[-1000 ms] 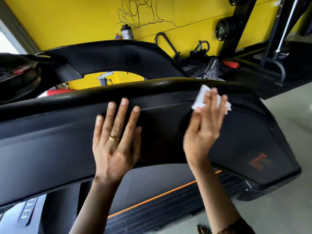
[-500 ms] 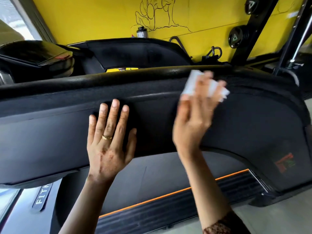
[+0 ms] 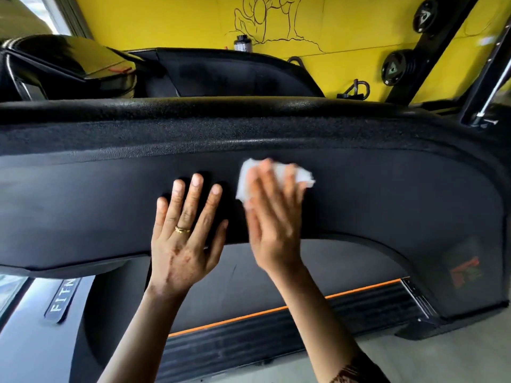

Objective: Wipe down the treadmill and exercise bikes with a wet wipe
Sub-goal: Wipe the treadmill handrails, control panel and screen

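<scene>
The left hand [image 3: 185, 244] lies flat, fingers spread, on the black textured plastic treadmill side panel [image 3: 387, 194]. Just right of it, the right hand [image 3: 273, 225] presses the crumpled white wet wipe [image 3: 244, 179] against the panel with straight, close-set fingers.

Your white wipe [image 3: 242, 181], black treadmill [image 3: 387, 194]
Behind, you see a yellow wall [image 3: 166, 23] with a black line drawing [image 3: 261, 22]; an orange stripe [image 3: 249, 315] edges the deck [image 3: 249, 346].
</scene>
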